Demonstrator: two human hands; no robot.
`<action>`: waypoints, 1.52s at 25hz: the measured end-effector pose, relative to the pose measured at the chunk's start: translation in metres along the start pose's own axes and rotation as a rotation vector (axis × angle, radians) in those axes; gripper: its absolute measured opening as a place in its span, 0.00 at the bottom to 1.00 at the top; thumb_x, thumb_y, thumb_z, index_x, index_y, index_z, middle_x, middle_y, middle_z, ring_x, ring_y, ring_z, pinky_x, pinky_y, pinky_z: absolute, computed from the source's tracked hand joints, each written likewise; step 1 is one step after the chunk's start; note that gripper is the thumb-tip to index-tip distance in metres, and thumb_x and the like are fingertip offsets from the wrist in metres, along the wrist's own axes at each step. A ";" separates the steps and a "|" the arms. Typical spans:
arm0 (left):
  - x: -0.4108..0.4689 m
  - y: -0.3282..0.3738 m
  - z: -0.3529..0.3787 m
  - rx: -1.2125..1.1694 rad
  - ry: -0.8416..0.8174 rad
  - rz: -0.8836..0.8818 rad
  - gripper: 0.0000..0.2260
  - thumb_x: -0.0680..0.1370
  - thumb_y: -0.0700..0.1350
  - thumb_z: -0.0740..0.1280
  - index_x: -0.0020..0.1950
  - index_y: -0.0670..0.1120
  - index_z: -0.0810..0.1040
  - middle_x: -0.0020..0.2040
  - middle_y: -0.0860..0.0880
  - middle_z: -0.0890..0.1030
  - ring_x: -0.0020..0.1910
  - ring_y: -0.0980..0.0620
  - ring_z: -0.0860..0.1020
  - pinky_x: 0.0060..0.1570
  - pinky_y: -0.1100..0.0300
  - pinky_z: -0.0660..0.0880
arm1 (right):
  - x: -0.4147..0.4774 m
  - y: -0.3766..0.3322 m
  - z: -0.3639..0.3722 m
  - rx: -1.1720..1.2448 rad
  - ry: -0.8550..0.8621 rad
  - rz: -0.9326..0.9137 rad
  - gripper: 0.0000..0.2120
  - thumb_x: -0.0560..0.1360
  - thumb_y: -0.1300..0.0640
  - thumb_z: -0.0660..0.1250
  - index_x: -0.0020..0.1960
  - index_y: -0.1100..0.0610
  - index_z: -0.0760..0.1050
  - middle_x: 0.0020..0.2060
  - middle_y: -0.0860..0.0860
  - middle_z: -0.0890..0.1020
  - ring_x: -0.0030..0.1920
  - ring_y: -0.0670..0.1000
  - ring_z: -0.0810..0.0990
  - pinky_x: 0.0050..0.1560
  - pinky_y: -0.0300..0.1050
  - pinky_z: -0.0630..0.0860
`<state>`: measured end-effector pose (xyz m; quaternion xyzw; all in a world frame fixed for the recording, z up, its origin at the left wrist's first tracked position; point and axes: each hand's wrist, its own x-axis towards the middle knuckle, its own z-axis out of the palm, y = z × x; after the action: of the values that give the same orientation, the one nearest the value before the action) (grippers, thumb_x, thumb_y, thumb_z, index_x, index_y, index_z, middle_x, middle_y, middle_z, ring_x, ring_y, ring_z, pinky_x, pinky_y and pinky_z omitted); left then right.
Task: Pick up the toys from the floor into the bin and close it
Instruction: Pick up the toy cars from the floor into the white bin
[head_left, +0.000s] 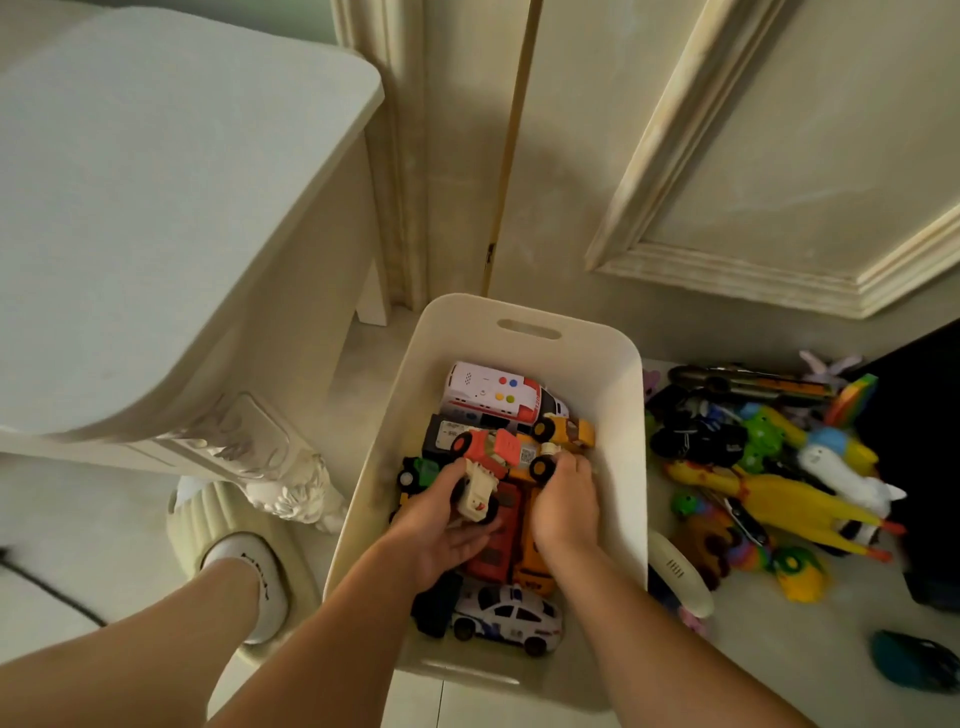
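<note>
Overhead, head view: open white bin (530, 317) on the floor (789, 654), packed with toy cars (498, 400). Left hand (441, 527) grips a cream truck (475, 493) inside it; right hand (566, 506) curls among the cars, grasp indeterminable. Loose toys (789, 499) lie beside the bin's right wall.

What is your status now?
Left hand holds white truck in bin. Right hand among cars inside, grip unclear. Toy pile on floor, right of bin.

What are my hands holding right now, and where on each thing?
The left hand grips a cream toy truck around its body. The right hand is down among toys in the bin; whether it holds one cannot be told.
</note>
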<state>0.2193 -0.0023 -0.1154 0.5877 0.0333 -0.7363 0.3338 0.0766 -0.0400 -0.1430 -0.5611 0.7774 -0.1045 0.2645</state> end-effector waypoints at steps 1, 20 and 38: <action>0.000 -0.001 -0.001 0.004 0.007 -0.004 0.20 0.75 0.58 0.68 0.60 0.46 0.77 0.55 0.42 0.83 0.52 0.44 0.84 0.47 0.53 0.78 | 0.002 -0.001 -0.002 0.002 -0.033 0.008 0.20 0.78 0.68 0.54 0.68 0.57 0.69 0.64 0.54 0.72 0.64 0.55 0.72 0.64 0.49 0.71; -0.025 0.020 0.003 0.280 0.043 0.092 0.11 0.78 0.51 0.64 0.54 0.46 0.78 0.50 0.43 0.81 0.50 0.45 0.79 0.59 0.49 0.73 | -0.008 -0.043 -0.039 0.313 -0.529 -0.155 0.25 0.74 0.50 0.70 0.69 0.47 0.68 0.58 0.47 0.75 0.57 0.48 0.75 0.52 0.40 0.73; -0.045 0.032 -0.006 0.550 0.340 0.311 0.21 0.80 0.53 0.54 0.57 0.40 0.79 0.46 0.42 0.80 0.46 0.44 0.77 0.50 0.53 0.71 | -0.078 -0.055 -0.026 0.402 -0.713 -0.212 0.24 0.81 0.65 0.55 0.74 0.47 0.61 0.67 0.50 0.73 0.65 0.51 0.74 0.62 0.39 0.72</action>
<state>0.2456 -0.0043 -0.0668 0.7676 -0.2008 -0.5498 0.2611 0.1254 0.0095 -0.0736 -0.5761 0.5393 -0.0801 0.6090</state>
